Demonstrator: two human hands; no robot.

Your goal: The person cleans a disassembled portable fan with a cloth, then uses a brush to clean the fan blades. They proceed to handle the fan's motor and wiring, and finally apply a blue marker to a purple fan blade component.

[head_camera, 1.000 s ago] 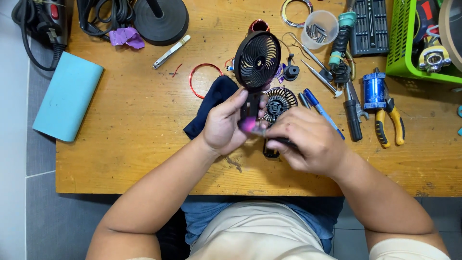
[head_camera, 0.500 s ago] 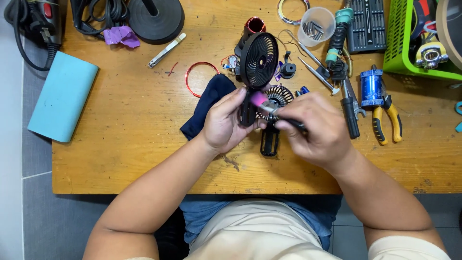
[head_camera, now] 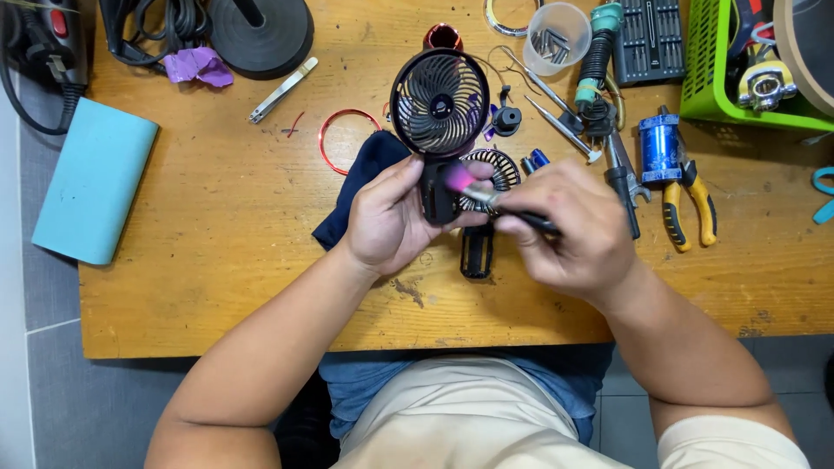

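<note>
Small black handheld fan (head_camera: 439, 108) held upright at the table (head_camera: 217, 260) centre, gripped by the handle in the left hand (head_camera: 391, 217). Right hand (head_camera: 569, 230) closed around a thin brush with pink bristles (head_camera: 459, 178), tip touching the handle top. Front grille (head_camera: 488, 174) already off, lying at 3 o'clock of the handle. Cleaning seemingly in progress; reassembly judged not yet done. Dark cloth (head_camera: 360, 187) at 9 o'clock. Yellow-handled pliers (head_camera: 686, 204) far at 3 o'clock.

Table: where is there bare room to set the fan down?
Bare wood lies between the blue case and the left hand, below the tweezers, and along the table near edge. Crowded: behind the fan and right toward the pliers and green basket.
</note>
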